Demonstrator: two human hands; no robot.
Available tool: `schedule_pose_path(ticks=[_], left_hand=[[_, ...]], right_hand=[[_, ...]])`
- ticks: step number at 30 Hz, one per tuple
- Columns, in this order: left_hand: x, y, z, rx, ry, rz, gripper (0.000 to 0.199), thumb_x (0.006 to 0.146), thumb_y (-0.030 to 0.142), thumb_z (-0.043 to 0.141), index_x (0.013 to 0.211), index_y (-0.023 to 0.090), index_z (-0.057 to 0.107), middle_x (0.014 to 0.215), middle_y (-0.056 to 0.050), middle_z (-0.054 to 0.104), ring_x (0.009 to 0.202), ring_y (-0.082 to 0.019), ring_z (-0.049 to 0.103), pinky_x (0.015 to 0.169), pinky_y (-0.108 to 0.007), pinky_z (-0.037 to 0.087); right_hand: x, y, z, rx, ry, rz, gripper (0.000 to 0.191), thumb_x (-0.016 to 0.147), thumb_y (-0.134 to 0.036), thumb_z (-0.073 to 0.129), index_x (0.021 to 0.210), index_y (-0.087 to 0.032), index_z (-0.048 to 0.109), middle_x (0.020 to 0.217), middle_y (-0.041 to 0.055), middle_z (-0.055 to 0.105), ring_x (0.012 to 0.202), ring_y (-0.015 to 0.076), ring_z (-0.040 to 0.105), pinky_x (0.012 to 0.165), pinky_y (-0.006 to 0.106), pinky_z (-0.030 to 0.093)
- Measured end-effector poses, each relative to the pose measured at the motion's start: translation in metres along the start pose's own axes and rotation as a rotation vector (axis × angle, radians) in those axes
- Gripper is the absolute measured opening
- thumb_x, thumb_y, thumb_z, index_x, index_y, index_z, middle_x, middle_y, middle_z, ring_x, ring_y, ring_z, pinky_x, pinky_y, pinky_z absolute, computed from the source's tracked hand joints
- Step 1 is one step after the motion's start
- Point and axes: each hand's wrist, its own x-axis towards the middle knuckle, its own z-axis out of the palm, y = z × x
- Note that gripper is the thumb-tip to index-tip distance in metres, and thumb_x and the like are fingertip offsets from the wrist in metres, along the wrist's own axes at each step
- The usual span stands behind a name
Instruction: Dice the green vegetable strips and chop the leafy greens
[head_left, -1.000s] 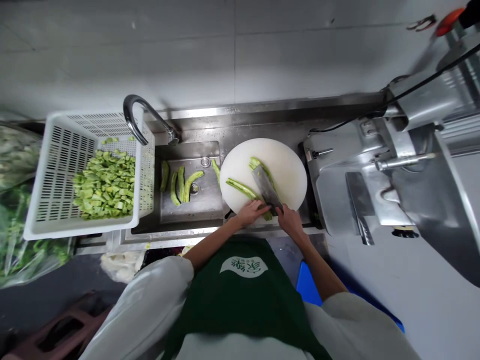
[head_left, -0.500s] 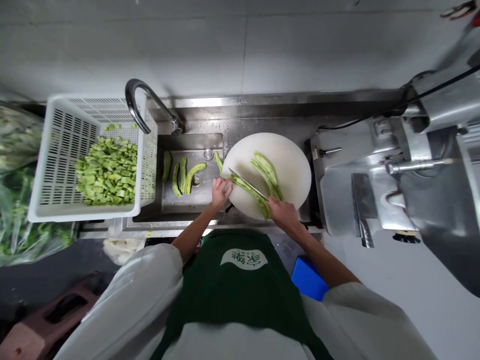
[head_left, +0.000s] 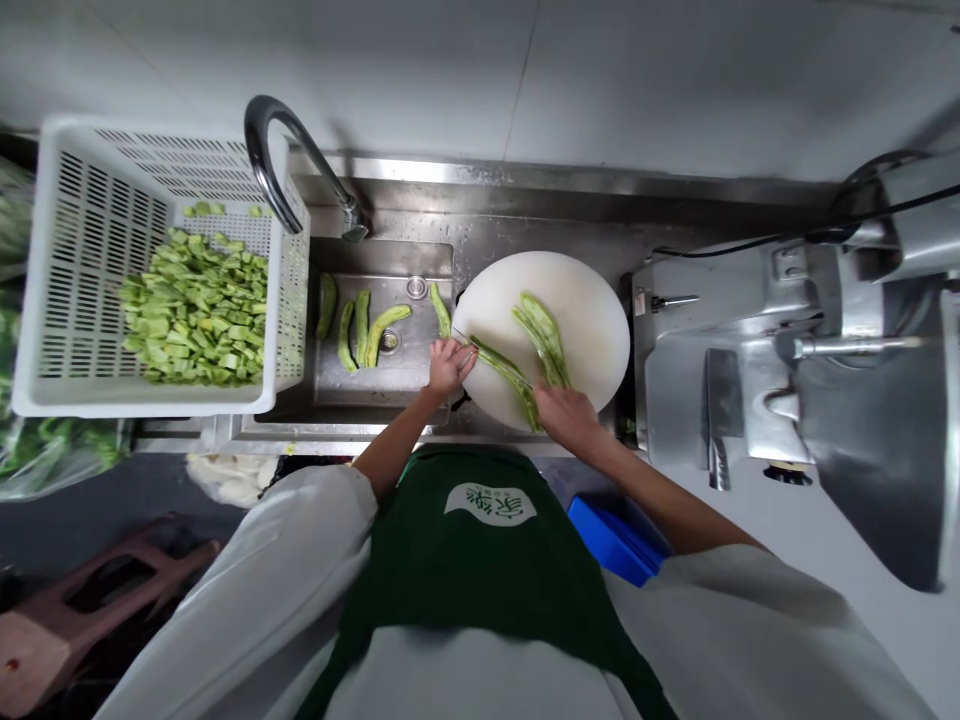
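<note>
Cleaver [head_left: 504,364] clenched in my right hand [head_left: 568,415], I hold its blade along a gourd strip [head_left: 525,402] on the cutting board [head_left: 596,310]; my left hand [head_left: 448,366] curls beside the strip's end, its pinch unclear.

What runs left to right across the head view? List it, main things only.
White basket of chopped green pieces → green strips in the sink → white cutting board → loose knife → big metal disc.
</note>
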Motion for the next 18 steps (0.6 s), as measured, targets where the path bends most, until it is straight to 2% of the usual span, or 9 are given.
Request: schedule_pose_path(ticks=[5,9,12,15,18], left_hand=[[0.0,-0.001,-0.002,0.028,-0.03,0.007,0.027,0.098,0.044,0.057,0.106,0.028,0.076,0.096,-0.009,0.061,0.102,-0.027,0.052,0.09,-0.047,0.042],[0.007,0.002,-0.011,0.046,-0.071,0.036,0.025,0.097,0.042,0.059,0.106,0.027,0.077,0.1,-0.01,0.062,0.106,-0.029,0.052,0.093,-0.05,0.039],[0.021,0.008,-0.017,0.034,-0.089,0.083,0.026,0.096,0.043,0.061,0.104,0.025,0.077,0.116,-0.012,0.063,0.117,-0.032,0.049,0.098,-0.053,0.036],[0.037,0.011,-0.017,-0.064,-0.171,0.223,0.025,0.097,0.041,0.061,0.111,0.028,0.076,0.128,-0.01,0.062,0.124,-0.03,0.048,0.102,-0.051,0.036],[0.048,0.008,-0.012,-0.151,-0.334,0.372,0.022,0.098,0.037,0.06,0.111,0.032,0.077,0.124,-0.007,0.066,0.123,-0.027,0.052,0.106,-0.05,0.036]], right_hand=[[-0.033,0.013,0.013,-0.087,-0.052,0.061,0.042,0.096,-0.006,0.035,0.135,-0.006,0.051,0.105,0.0223,0.073,0.104,0.0307,0.072,0.084,0.037,0.054],[-0.053,0.016,0.031,-0.09,-0.073,0.118,0.039,0.095,-0.005,0.038,0.131,-0.008,0.053,0.098,0.0198,0.074,0.099,0.0298,0.074,0.08,0.035,0.056],[-0.055,0.013,0.04,-0.073,-0.039,0.121,0.037,0.095,-0.004,0.037,0.128,-0.007,0.054,0.095,0.0197,0.074,0.097,0.0302,0.075,0.078,0.035,0.056],[-0.054,0.01,0.042,-0.054,-0.025,0.129,0.033,0.095,-0.003,0.036,0.121,-0.008,0.056,0.094,0.0201,0.074,0.096,0.0313,0.075,0.076,0.036,0.057],[-0.054,0.011,0.04,-0.03,-0.028,0.135,0.03,0.095,-0.004,0.037,0.118,-0.008,0.056,0.095,0.02,0.074,0.096,0.0314,0.075,0.077,0.036,0.057]])
